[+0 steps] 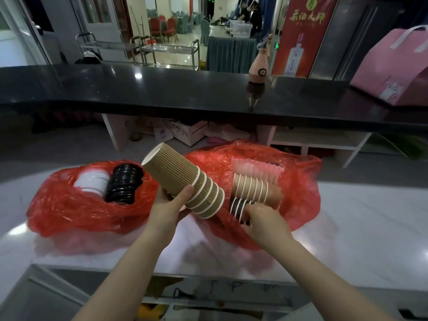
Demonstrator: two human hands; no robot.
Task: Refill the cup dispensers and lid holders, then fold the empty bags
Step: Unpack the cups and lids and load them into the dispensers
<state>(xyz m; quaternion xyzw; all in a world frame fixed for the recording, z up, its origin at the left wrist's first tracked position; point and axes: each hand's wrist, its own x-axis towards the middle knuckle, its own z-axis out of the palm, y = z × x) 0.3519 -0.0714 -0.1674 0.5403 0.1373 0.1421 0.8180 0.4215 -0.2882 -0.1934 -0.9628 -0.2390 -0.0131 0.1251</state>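
Note:
My left hand (pixel 170 202) grips a stack of brown ribbed paper cups (pixel 183 181), held tilted above the white counter (pixel 359 228). My right hand (pixel 264 218) reaches into the right red plastic bag (pixel 298 195) and its fingers curl round a stack of dark striped cups (pixel 238 207). Another stack of brown cups (pixel 251 187) and a stack of clear cups (pixel 257 170) lie in that bag. The left red bag (pixel 62 209) holds a stack of black lids (pixel 124 184) and a stack of white lids (pixel 91 181).
A raised black bar top (pixel 162 89) runs across behind the counter, carrying a tan bottle (pixel 259 68) and a pink box (pixel 393 66). Shelves with boxes sit under the bar. Steel trolleys and people at a table are far behind.

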